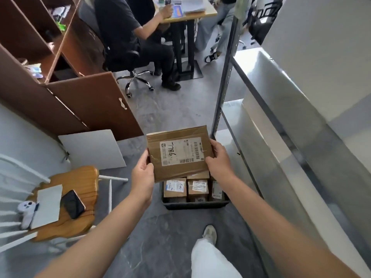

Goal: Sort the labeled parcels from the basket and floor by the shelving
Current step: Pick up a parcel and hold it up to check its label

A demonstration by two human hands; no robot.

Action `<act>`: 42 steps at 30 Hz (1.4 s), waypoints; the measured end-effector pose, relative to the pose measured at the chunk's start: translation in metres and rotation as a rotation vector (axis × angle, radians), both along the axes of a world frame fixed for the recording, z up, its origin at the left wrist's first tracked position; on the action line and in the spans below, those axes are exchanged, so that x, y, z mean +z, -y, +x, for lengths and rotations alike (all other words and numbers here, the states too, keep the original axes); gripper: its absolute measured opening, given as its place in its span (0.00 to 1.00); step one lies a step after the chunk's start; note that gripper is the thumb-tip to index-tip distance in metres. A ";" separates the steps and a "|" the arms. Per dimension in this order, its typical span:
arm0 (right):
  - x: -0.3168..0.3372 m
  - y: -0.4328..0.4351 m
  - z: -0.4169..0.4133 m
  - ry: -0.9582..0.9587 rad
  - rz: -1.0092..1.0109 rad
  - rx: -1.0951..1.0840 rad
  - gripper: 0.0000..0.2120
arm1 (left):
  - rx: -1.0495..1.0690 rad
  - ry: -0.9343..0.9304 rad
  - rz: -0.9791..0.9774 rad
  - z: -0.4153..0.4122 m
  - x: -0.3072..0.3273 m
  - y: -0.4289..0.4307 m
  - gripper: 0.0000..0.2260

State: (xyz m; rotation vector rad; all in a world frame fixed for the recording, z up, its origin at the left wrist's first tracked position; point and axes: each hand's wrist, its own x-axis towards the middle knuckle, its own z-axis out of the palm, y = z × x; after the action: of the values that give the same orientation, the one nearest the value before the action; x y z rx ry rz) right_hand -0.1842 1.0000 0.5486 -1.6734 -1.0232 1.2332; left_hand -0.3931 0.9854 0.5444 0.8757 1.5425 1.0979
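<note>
Grey marbled floor; brown wooden cabinet upper left, grey metal shelving rack right. Flat brown cardboard parcel mid-frame, above dark plastic basket of small labelled boxes. Long axis left-right, right end slightly up, label facing camera. Left hand gripping left edge, right hand gripping right edge.

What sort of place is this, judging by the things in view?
Probably a small office used for sorting parcels: a grey metal shelving rack stands beside a dark plastic basket of labelled cardboard boxes, and people sit at a light wooden desk behind.
</note>
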 end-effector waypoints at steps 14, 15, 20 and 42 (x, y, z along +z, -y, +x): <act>-0.217 -0.090 0.094 0.085 -0.358 -0.082 0.38 | -0.058 0.021 -0.460 0.090 -0.232 -0.134 0.18; -0.239 -0.089 0.093 0.099 -0.380 -0.074 0.38 | -0.057 0.025 -0.480 0.094 -0.256 -0.136 0.19; -0.359 -0.080 0.087 0.162 -0.540 -0.087 0.38 | -0.115 -0.015 -0.604 0.103 -0.382 -0.140 0.19; -0.591 -0.079 0.128 0.357 -0.859 -0.011 0.37 | -0.493 -0.082 -0.959 0.156 -0.591 -0.138 0.27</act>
State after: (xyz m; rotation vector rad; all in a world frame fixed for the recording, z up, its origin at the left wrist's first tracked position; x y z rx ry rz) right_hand -0.0564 1.0793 -0.0429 -2.6211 -0.6993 1.5145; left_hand -0.2368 1.1236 -0.0464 0.5583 1.5490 -0.0767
